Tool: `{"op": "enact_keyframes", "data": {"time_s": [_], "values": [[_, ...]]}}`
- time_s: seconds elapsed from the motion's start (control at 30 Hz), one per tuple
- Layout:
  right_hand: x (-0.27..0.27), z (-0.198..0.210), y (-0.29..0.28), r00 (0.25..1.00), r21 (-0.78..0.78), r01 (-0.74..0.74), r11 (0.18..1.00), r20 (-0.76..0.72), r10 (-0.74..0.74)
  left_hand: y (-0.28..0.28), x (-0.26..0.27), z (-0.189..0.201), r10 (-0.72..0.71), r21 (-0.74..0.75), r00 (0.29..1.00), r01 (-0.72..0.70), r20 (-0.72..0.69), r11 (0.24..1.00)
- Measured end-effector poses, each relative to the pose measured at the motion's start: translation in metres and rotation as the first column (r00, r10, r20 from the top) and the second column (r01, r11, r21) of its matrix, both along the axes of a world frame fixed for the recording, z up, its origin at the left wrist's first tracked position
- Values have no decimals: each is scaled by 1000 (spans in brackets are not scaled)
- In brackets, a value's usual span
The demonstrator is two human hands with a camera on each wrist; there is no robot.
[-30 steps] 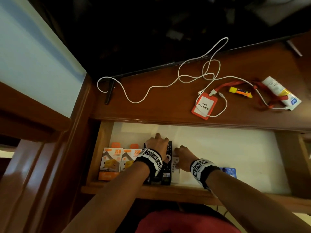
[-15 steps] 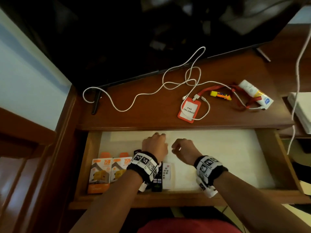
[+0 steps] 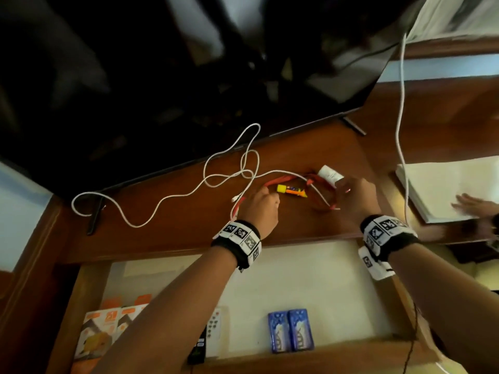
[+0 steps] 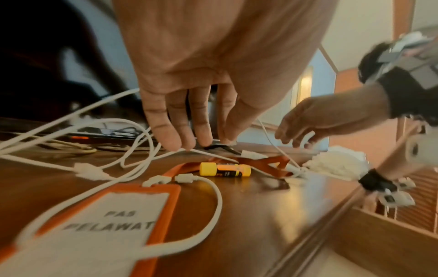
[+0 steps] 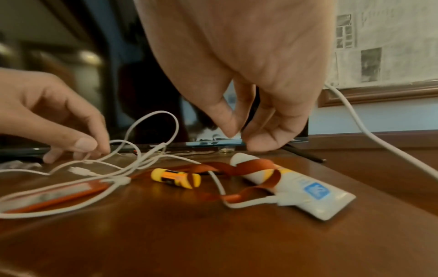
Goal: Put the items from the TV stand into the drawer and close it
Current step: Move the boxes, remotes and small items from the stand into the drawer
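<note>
A: On the TV stand (image 3: 189, 233), just behind the open drawer (image 3: 310, 279), both hands are lowered into a tangle of small things. The left hand (image 3: 263, 209) is set fingertips-down on the white cable (image 4: 219, 198); whether the cable is actually pinched cannot be told. The right hand (image 3: 356, 195) is held with fingers loosely curled just above the capped end of a white tube (image 5: 296, 191), and nothing is grasped by it.

B: How is the tangle likely to handle?

A: The cable is judged light and limp, so trailing loops are to be expected; it is best gathered into a bunch. An orange lanyard (image 5: 251, 168) is draped over the tube and crossed by the cable, so one item may be dragged by another. The tube looks soft and is best taken at its middle. A small yellow cylinder (image 4: 225, 169) may roll.

B: What is shown by one view only?

A: The badge holder (image 4: 113, 211) is hidden under the left hand in the head view but seen plainly from the left wrist. Only the head view shows the blue packs (image 3: 291, 333) already laid in the drawer.
</note>
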State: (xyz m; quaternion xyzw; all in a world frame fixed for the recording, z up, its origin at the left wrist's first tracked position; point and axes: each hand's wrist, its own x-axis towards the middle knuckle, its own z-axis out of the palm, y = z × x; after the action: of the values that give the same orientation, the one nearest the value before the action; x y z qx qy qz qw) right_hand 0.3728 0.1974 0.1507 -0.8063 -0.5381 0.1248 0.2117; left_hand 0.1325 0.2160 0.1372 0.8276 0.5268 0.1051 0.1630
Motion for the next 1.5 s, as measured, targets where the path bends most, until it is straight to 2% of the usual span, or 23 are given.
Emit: {"op": "enact_keyframes", "data": {"time_s": [0.07,0.17,0.3,0.43,0.53,0.67,0.77,0.83,0.93,1.0,1.1,1.2,1.27,1.33,1.4,1.43,1.5], "values": [[27,-5,19,1000,-18,3,1000,31,-3,13,24,-9,-38,18,996,39,-77,999],[49,-13,46,992,-216,-58,975,93,80,28,54,-16,-54,30,972,62,-231,998],[59,-16,67,987,-399,-137,907,26,161,41,79,-19,-42,5,919,48,-391,999],[68,-23,77,977,-450,-200,870,-21,214,47,93,-26,-2,-8,889,-2,-458,1000],[73,-26,79,973,-483,-202,852,2,232,48,99,-29,49,20,876,-45,-479,999],[79,-30,76,988,-442,-154,884,-38,153,43,97,-32,143,-19,920,-161,-365,987],[81,-25,70,984,-304,-115,946,-167,66,30,86,-28,260,-75,939,-282,-225,956],[80,-14,64,983,-178,-69,982,-182,36,17,74,-23,343,-146,936,-351,-78,925],[69,8,49,987,42,-30,999,-155,36,-8,52,-16,406,-238,901,-365,153,900],[54,24,33,981,133,-50,990,-178,74,-24,36,-12,434,-309,855,-348,282,885],[22,37,3,949,146,-215,966,-202,242,-47,6,-13,502,-422,771,-335,392,842],[-18,26,-30,855,3,-488,873,-201,479,-70,-32,-20,575,-531,707,-326,412,782],[-44,10,-49,756,-176,-653,737,-217,618,-85,-59,-30,600,-581,714,-330,361,743],[-67,-11,-65,639,-328,-764,556,-267,721,-100,-82,-43,605,-613,753,-357,258,705],[-86,-38,-78,546,-446,-805,391,-299,783,-113,-100,-62,580,-652,800,-360,152,668],[-95,-50,-82,533,-499,-795,346,-304,789,-118,-105,-71,561,-685,821,-348,107,640],[-113,-69,-87,556,-560,-766,316,-330,763,-126,-114,-87,510,-736,859,-318,43,598]]}}
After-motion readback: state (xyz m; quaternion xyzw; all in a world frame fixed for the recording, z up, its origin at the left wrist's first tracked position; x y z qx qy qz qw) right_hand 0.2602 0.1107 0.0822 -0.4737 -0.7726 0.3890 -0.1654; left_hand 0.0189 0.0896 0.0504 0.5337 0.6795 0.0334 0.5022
